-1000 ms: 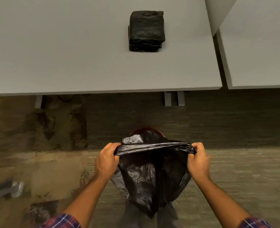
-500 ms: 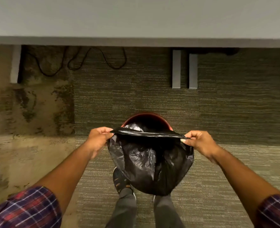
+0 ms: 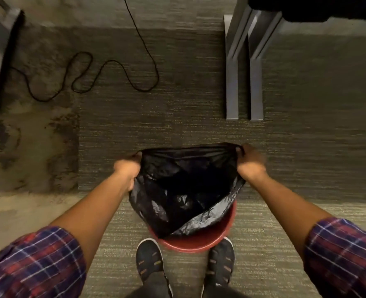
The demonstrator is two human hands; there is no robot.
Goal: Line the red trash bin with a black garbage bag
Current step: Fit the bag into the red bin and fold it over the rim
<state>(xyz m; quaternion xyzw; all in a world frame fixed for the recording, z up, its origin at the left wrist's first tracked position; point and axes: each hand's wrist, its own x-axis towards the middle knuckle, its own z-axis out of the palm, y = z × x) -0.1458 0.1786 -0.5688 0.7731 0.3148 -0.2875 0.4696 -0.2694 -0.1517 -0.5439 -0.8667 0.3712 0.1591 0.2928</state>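
The black garbage bag (image 3: 184,186) hangs spread open between my two hands, its mouth facing me. My left hand (image 3: 127,168) grips the bag's left rim and my right hand (image 3: 250,163) grips its right rim. The bag's lower part drops into the red trash bin (image 3: 201,241), which stands on the carpet just in front of my shoes. Only the near arc of the bin's rim shows; the bag covers the rest.
Two grey desk legs (image 3: 244,82) stand on the carpet ahead to the right. A black cable (image 3: 113,67) loops across the floor ahead to the left. My two dark shoes (image 3: 149,261) flank the bin's near side.
The view has tilted down and the desk top has left the frame. The bag's mouth has been pulled wide open and now sits over the bin, which lies close to my feet.
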